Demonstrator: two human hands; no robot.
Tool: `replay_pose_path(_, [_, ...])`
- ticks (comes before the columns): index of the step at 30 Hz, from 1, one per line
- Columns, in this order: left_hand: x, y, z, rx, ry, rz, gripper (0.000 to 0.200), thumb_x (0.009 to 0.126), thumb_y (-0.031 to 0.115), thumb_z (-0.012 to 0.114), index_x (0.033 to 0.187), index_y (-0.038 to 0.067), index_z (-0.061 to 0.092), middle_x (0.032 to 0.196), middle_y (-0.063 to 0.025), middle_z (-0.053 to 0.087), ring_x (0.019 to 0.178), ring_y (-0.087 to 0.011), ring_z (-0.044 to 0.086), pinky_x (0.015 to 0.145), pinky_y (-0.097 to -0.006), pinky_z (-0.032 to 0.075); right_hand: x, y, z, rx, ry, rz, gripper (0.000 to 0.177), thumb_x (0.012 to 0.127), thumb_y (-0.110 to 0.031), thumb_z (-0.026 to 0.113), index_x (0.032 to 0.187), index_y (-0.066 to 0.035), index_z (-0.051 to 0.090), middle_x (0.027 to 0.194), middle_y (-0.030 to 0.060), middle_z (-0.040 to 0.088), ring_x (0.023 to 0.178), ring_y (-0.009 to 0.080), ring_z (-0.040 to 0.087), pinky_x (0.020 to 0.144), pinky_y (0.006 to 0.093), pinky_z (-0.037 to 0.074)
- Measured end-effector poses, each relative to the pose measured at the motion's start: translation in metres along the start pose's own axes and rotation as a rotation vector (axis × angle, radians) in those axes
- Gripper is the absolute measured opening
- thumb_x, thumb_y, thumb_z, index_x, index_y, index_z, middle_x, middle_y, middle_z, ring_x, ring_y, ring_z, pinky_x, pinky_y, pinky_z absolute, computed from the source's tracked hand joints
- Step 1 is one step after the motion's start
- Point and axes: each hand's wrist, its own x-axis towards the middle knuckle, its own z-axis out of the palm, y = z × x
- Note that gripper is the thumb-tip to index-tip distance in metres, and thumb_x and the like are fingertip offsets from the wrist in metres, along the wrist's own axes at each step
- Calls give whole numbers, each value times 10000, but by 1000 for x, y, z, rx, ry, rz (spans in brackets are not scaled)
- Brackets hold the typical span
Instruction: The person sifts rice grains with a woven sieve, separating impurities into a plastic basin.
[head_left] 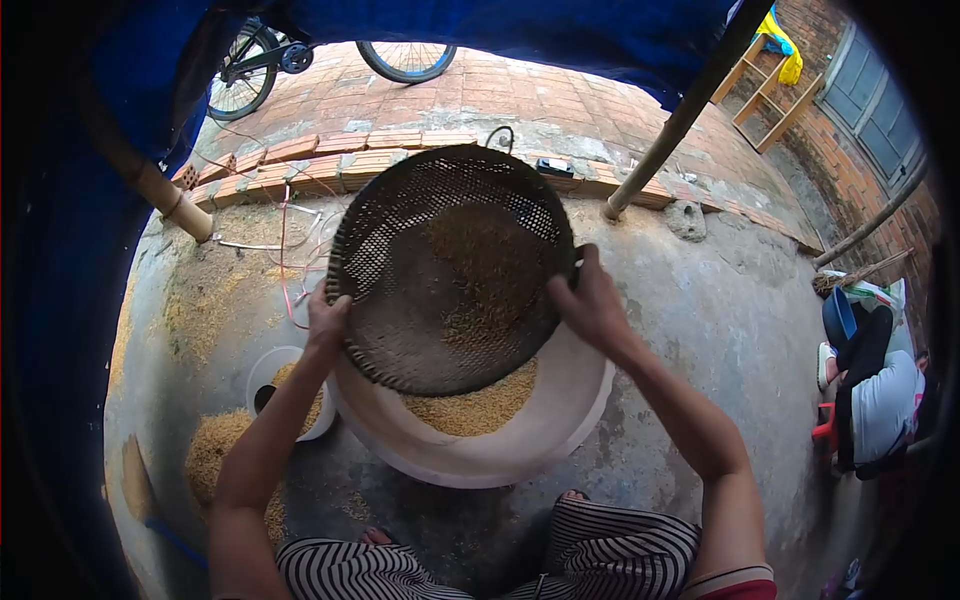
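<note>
A round, dark woven sieve (395, 345) is held up between my hands, over a wide pale basin (450, 470). Brown chaff-like bits and some grain (490, 265) lie in the sieve, mostly right of its middle. My left hand (327, 322) grips the left rim with the thumb over the edge. At the right rim my right hand (590, 300) is closed on it, its fingers partly hidden behind the sieve. Yellow grain (480, 408) shows in the basin below; the sieve covers the basin's far side.
Left of the basin stands a white bucket (268, 362) with grain and something dark inside. A heap of grain (212, 448) lies beside it on the concrete. Wooden poles (690, 110) hold up a blue tarp. Another person (880, 400) sits at the right. Cables and bricks lie ahead.
</note>
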Motion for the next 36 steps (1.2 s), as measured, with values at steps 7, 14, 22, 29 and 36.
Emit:
replay_pose_path(7, [-28, 6, 25, 171, -93, -5, 327, 705, 3, 467, 1029, -31, 491, 800, -42, 543, 646, -83, 483, 555, -237, 417, -11, 97, 35, -97, -124, 150, 414, 768, -247, 516, 994, 82, 404, 872, 301, 567, 851, 418, 568, 761, 434, 440])
replay_pose_path(14, [-27, 47, 28, 222, 45, 445, 490, 693, -40, 452, 1181, -43, 403, 946, -73, 520, 841, -121, 506, 782, -228, 418, -20, 58, 25, 95, 14, 96, 372, 787, -134, 465, 1049, 95, 335, 883, 292, 562, 872, 430, 553, 782, 440, 422])
replay_pose_path(22, [-17, -1, 13, 351, 3, 107, 362, 666, 24, 483, 1022, -43, 495, 734, -55, 528, 659, -140, 501, 625, -281, 436, -23, 94, 62, 17, -122, 99, 354, 791, -136, 472, 1003, 103, 319, 759, 302, 560, 777, 445, 565, 715, 466, 436])
replay_pose_path(29, [-27, 43, 21, 385, 58, 315, 439, 677, 1, 465, 1112, -53, 456, 865, -92, 542, 727, -142, 513, 658, -275, 437, -29, 75, 48, 101, -124, 91, 376, 779, -126, 476, 1032, 95, 307, 829, 319, 549, 820, 446, 555, 743, 466, 423])
replay_pose_path(36, [-37, 45, 16, 462, 35, 495, 547, 687, -23, 467, 1223, -13, 358, 1121, -163, 466, 976, -241, 505, 860, -316, 382, -29, 78, 51, 129, 79, -34, 409, 771, -101, 486, 1111, 14, 290, 948, 312, 536, 855, 429, 555, 759, 453, 422])
